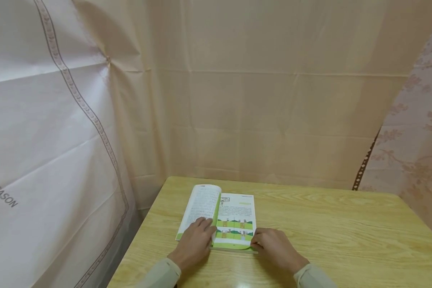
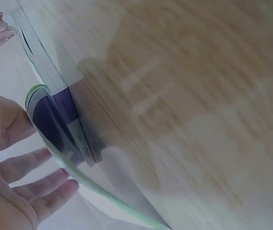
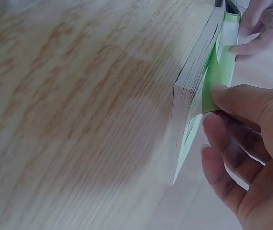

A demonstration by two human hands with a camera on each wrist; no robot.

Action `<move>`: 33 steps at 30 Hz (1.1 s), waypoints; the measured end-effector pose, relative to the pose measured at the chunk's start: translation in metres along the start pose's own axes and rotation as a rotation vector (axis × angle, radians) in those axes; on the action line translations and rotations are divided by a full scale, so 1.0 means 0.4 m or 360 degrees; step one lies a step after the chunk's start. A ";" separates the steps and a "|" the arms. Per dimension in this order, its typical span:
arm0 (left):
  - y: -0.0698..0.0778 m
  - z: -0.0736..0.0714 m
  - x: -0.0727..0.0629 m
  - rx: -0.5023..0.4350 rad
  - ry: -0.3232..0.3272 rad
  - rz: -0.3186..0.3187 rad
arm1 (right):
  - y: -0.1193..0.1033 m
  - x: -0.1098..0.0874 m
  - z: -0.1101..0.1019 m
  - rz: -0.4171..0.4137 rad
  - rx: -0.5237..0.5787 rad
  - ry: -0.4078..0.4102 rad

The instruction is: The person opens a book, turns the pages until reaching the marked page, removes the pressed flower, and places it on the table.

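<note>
An open book (image 1: 237,210) lies on the table, with text on its left page (image 1: 203,202) and text above green cartoon panels on the right one. My left hand (image 1: 196,239) rests on the lower part of the left page, near the spine. Its fingers lie fairly straight over that page in the left wrist view, where the left side of the book bows up off the table. At the lower right corner, my right hand (image 1: 275,245) pinches a page. The right wrist view has the green page corner (image 3: 210,93) lifted between thumb and forefinger, above the thick page block (image 3: 194,79).
The wooden table (image 1: 327,224) extends to the right of the book. A beige cloth (image 1: 259,120) hangs behind it. White printed sheeting (image 1: 50,160) hangs on the left, and floral cloth (image 1: 417,132) on the right.
</note>
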State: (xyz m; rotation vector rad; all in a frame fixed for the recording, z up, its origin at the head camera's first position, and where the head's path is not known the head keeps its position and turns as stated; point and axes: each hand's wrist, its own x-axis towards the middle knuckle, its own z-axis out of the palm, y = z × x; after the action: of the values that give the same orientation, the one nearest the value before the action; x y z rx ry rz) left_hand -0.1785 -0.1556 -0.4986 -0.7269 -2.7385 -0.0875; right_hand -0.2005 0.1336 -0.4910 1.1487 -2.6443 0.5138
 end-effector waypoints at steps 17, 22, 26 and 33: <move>0.026 0.010 0.007 0.0174 -0.0012 -0.0040 | -0.011 0.002 -0.022 0.0041 0.0027 0.0143; 0.029 0.009 0.009 0.0189 0.0012 -0.0046 | -0.017 0.006 -0.022 0.0002 -0.0002 0.0285; 0.029 0.012 0.010 0.0174 0.0053 -0.0056 | -0.020 0.013 -0.019 -0.0053 -0.0026 0.0463; 0.027 0.011 0.017 0.0082 0.0018 -0.0168 | -0.023 0.016 -0.024 0.0040 0.0068 0.0535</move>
State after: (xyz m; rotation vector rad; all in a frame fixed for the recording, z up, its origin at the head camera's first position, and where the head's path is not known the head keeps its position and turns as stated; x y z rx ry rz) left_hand -0.1801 -0.1425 -0.5010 -0.5666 -2.7562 -0.0437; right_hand -0.1976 0.1273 -0.4778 0.9452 -2.3711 0.7035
